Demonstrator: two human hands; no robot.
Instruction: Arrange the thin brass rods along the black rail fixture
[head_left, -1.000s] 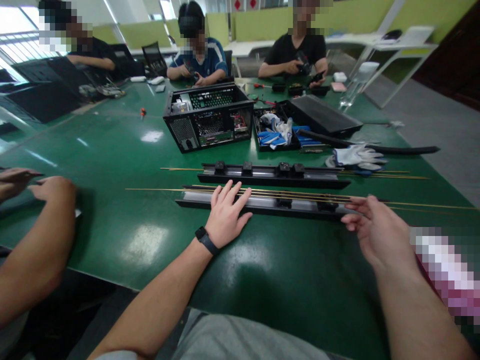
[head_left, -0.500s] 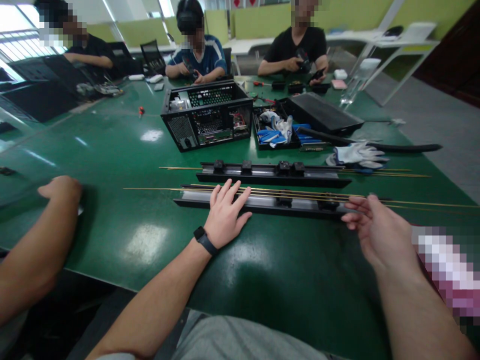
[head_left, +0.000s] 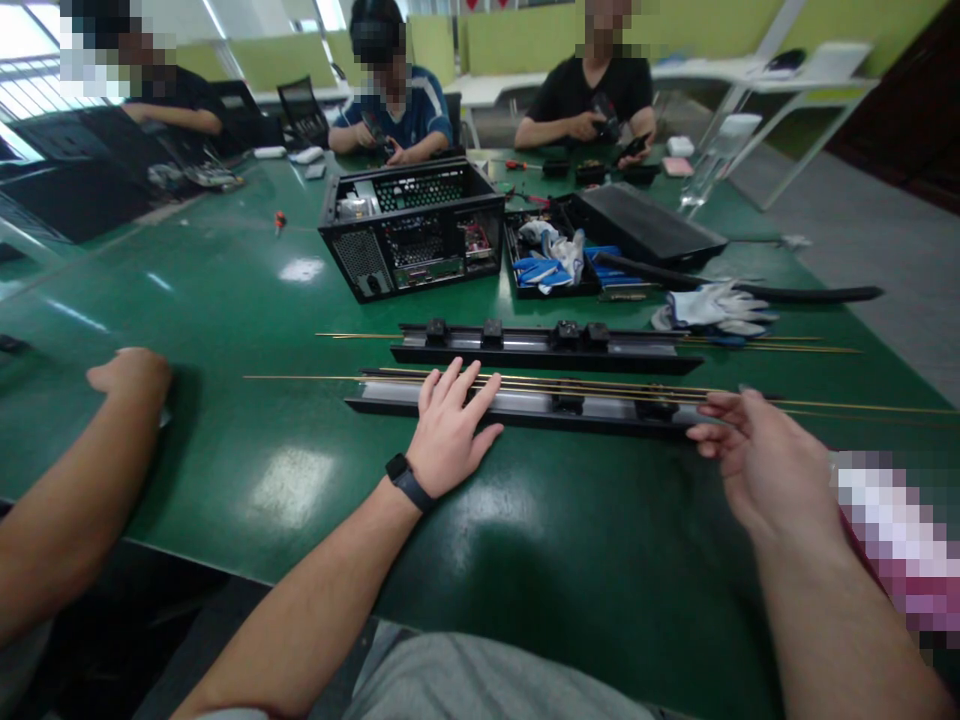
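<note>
Spread flat, my left hand [head_left: 452, 430] rests across the nearer black channel [head_left: 510, 408] and the thin brass-coloured rods [head_left: 525, 382] lying lengthwise along it. At the channel's right end, my right hand [head_left: 776, 460] has curled fingers, thumb and forefinger closed around one or more rods; exactly how many is hidden. Small black blocks [head_left: 656, 403] sit inside the channel. Behind it lies a similar black channel [head_left: 547, 358] with several blocks and more thin rods [head_left: 787, 346].
Behind the channels stand an open computer case [head_left: 412, 235] and a black tray with gloves [head_left: 551, 262]. Another glove [head_left: 716, 308] and a black strip [head_left: 817, 293] lie right. A co-worker's arm [head_left: 97, 490] reaches in from the left; several people sit around the green table [head_left: 217, 300].
My right hand has shifted very slightly right. My left hand stays in place. The co-worker's hand on the left has moved a little to the right.
</note>
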